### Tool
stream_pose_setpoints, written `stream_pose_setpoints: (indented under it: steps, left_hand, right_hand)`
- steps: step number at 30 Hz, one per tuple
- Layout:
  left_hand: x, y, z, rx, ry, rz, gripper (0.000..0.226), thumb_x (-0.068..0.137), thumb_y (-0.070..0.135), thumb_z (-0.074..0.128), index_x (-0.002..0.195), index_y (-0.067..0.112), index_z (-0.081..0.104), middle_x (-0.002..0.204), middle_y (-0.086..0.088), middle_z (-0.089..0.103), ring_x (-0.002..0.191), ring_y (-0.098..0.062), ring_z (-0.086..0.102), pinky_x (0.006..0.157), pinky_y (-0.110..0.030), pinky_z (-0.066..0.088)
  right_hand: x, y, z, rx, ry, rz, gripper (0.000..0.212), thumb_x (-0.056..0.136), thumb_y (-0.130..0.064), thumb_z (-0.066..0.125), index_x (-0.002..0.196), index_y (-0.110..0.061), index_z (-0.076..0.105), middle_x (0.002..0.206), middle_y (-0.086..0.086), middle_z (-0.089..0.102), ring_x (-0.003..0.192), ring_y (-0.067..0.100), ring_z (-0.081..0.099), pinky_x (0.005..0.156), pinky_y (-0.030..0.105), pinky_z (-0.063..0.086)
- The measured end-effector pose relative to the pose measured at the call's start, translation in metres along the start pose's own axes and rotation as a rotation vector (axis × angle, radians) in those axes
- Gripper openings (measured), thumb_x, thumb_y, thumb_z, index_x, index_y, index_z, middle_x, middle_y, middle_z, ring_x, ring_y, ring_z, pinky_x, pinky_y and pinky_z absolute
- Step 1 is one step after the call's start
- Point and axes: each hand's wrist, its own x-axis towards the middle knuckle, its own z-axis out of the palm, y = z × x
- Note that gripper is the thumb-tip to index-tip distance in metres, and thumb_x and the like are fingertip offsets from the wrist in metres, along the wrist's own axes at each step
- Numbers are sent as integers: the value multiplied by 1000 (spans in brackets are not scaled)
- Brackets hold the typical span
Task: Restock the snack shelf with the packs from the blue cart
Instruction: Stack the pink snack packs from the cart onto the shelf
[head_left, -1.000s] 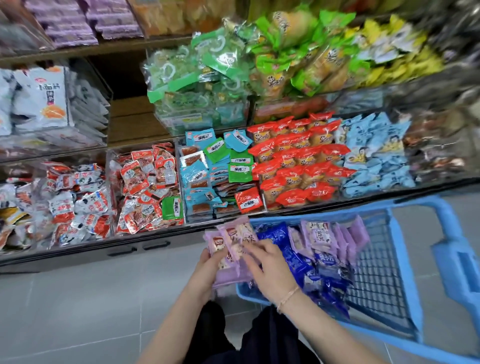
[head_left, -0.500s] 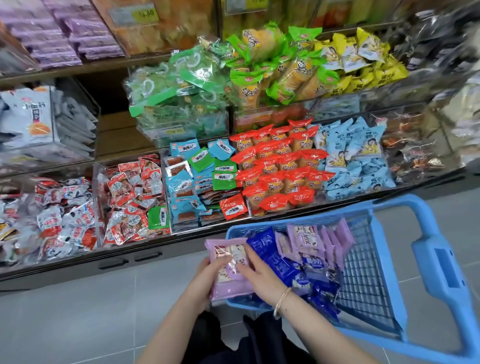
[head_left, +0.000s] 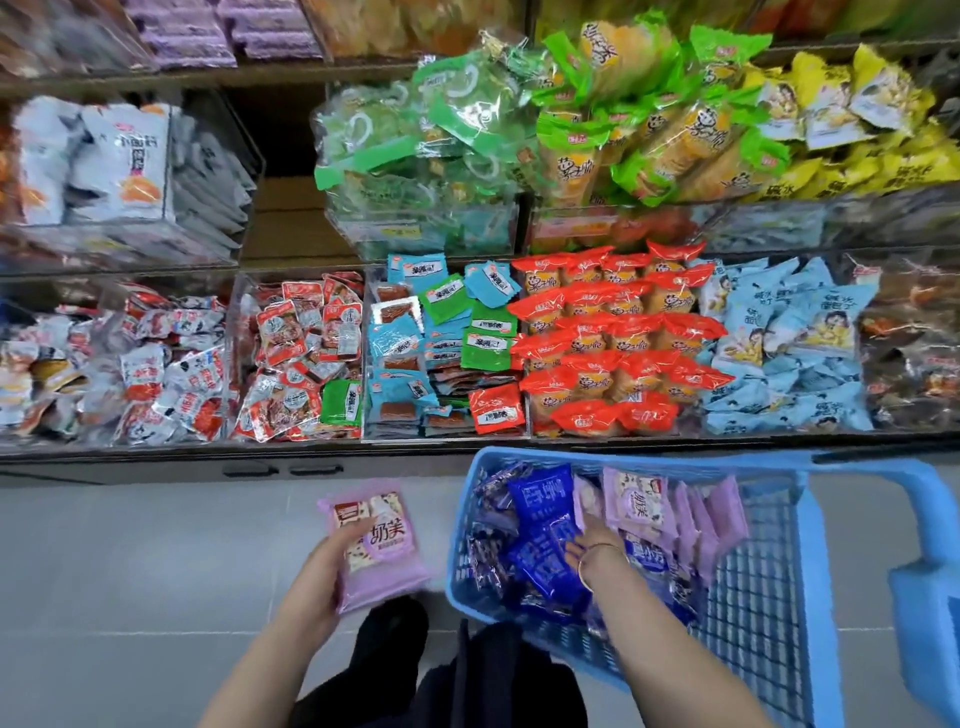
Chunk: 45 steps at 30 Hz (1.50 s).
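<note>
A pink stack (head_left: 376, 545) of snack packs is held in the left grip (head_left: 317, 587) above the grey floor (head_left: 130, 597), just left of the blue cart (head_left: 462, 551) and below the front rail of the shelf (head_left: 156, 460). The thumb is laid across the printed face of the top pack, and the fingers are curled round behind.

The right grip (head_left: 592, 540), with a thin bangle (head_left: 597, 564) at its wrist, is sunk into the cart's load between the dark blue packs (head_left: 540, 506) and the pink packs (head_left: 641, 501) stood on edge. Its fingertips are buried among the wrappers, so it cannot be told whether anything is held. The load is heaped toward the cart's left end, and mesh is seen at the right.

On the shelf's lowest tier, clear bins are filled side by side with red-and-white sachets (head_left: 306, 343), teal and green sachets (head_left: 441, 332), red packs (head_left: 613, 332) and pale blue packs (head_left: 789, 338). One tier up, white packs (head_left: 119, 161), green packs (head_left: 441, 156) and yellow packs (head_left: 841, 114) are piled. Lilac packs (head_left: 208, 31), blurred, are seen at top left.
</note>
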Motion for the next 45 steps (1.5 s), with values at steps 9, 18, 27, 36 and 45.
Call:
stream_pose_setpoints:
  steps: [9, 18, 27, 36, 45]
  left_hand:
    - [-4, -3, -26, -83, 101, 11, 31, 82, 20, 56, 109, 7, 61, 90, -14, 73, 69, -26, 71, 51, -26, 55]
    - [-2, 0, -11, -61, 96, -9, 25, 86, 20, 56, 107, 9, 62, 88, -14, 74, 65, -26, 71, 48, -26, 52]
    - [-15, -17, 20, -94, -14, 58, 37, 71, 24, 64, 105, 10, 63, 91, -14, 74, 75, -30, 72, 62, -36, 60]
    - [-25, -5, -35, -104, 6, 15, 27, 87, 25, 55, 106, 7, 63, 93, -16, 74, 72, -29, 71, 67, -34, 53]
    - [-44, 87, -166, -189, -35, 98, 28, 93, 28, 48, 108, 11, 64, 94, -14, 74, 74, -28, 72, 68, -36, 56]
  right_hand:
    - [42, -2, -11, 181, 35, 16, 26, 98, -27, 44, 100, -2, 53, 116, 16, 47, 87, 21, 56, 67, 27, 56]
    - [-12, -7, 2, 227, -106, 80, 18, 89, -24, 63, 91, -11, 52, 70, 5, 42, 44, 8, 47, 33, 13, 44]
    - [-68, 12, -27, 100, -427, -55, 16, 91, -3, 49, 77, -12, 49, 90, 10, 59, 83, 21, 57, 72, 32, 48]
    - [-101, 17, -10, 77, -533, -252, 12, 91, -5, 52, 103, -8, 54, 108, 14, 65, 95, 25, 64, 76, 35, 54]
    - [-146, 96, 98, 232, -541, -272, 29, 89, -1, 39, 112, -7, 55, 100, 12, 67, 94, 26, 60, 77, 31, 54]
